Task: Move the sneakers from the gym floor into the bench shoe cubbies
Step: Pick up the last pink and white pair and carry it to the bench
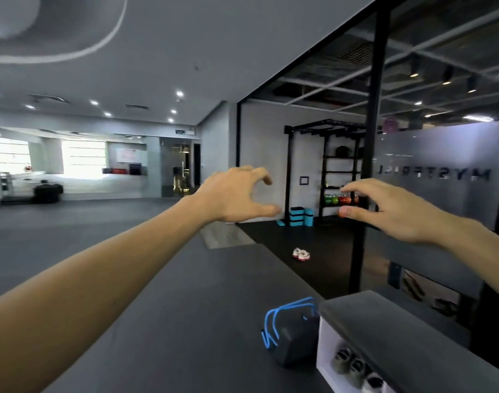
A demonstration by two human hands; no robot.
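Observation:
A pair of white and red sneakers (301,254) sits side by side on the dark gym floor several steps ahead, near a black post. My left hand (237,194) and my right hand (393,211) are both stretched out in front of me at chest height, fingers curved and apart, holding nothing. At the lower right stands the bench (390,330) with a dark top and a white shoe cubby below; grey-green sneakers (349,363) and a white shoe (373,382) rest inside it.
A dark bag with blue handles (290,340) lies on the floor against the bench's left end. A black post (367,165) and a frosted glass wall (441,171) stand to the right. Blue step blocks (298,216) and a kettlebell rack (339,177) line the far wall.

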